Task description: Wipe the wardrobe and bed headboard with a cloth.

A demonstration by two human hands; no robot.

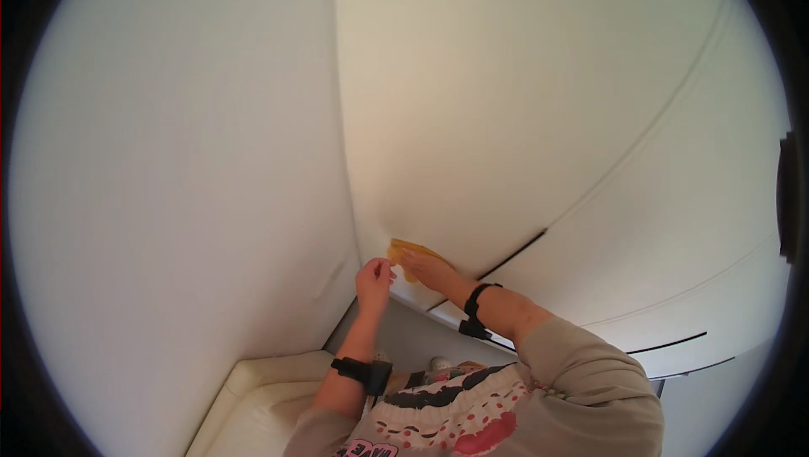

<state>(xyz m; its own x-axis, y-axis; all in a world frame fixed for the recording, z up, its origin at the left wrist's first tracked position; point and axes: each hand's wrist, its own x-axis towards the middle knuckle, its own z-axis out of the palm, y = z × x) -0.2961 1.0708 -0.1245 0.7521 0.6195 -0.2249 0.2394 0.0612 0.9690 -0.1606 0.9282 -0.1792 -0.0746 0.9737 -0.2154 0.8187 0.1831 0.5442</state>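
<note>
An orange-yellow cloth (419,246) lies pressed against a cream cabinet door (506,120), low down near the corner with the wall. My right hand (424,267) is on top of the cloth, its fingers holding it to the surface. Part of the cloth hangs below the fingers. Just left of it, my left hand (374,280) is raised beside the cabinet's edge, with its fingers curled in. Nothing shows in that hand.
A pale wall (185,162) rises at the left and meets the cabinet. A cream padded seat (253,398) stands at the lower left. Black strip handles (514,253) cross the cabinet fronts on the right. Grey floor (413,330) shows below my hands.
</note>
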